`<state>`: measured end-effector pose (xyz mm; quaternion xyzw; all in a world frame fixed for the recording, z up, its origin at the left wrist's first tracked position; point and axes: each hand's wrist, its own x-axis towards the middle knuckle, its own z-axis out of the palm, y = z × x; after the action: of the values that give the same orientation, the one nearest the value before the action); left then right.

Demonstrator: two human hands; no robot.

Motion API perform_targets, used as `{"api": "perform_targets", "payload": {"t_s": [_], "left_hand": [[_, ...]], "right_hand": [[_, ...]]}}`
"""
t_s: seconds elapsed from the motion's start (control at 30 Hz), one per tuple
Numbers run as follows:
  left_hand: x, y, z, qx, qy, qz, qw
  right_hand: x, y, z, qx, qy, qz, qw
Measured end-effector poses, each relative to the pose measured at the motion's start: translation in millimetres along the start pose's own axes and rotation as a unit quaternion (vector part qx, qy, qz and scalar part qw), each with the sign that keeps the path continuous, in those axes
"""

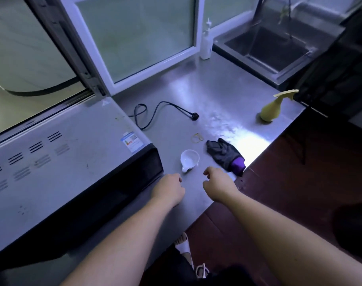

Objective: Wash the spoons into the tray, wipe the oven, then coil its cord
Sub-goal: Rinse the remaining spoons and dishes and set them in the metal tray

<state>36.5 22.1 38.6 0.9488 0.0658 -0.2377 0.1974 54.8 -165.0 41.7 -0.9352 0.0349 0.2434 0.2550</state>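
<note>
Head: steel counter (217, 96), white bowl (189, 159).

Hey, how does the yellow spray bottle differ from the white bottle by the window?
The yellow spray bottle is squat with a wide base and a trigger head; the white bottle is tall and slim with a narrow nozzle on top. The yellow one stands near the front edge of the steel counter, the white one at the back against the window frame, beside the sink. Both stand upright on the counter, untouched by either hand.
</note>
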Motion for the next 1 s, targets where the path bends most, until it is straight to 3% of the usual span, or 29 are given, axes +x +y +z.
{"api": "perform_targets", "payload": {"t_s": [0.4,0.7,1.0], "left_hand": [[56.0,6.1,-3.2,-0.021,-0.026,-0.02,0.999],[86.8,21.6,17.7,-0.067,-0.012,-0.161,0.985],[107.5,41.6,43.8,-0.146,0.039,-0.284,0.947]], "right_hand": [[92.9,-11.2,-20.0,-0.024,-0.03,-0.013,0.999],[177.0,0.8,-29.3,-0.073,-0.128,-0.083,0.986],[227.3,4.7,-27.4,-0.08,-0.208,-0.137,0.965]]}}
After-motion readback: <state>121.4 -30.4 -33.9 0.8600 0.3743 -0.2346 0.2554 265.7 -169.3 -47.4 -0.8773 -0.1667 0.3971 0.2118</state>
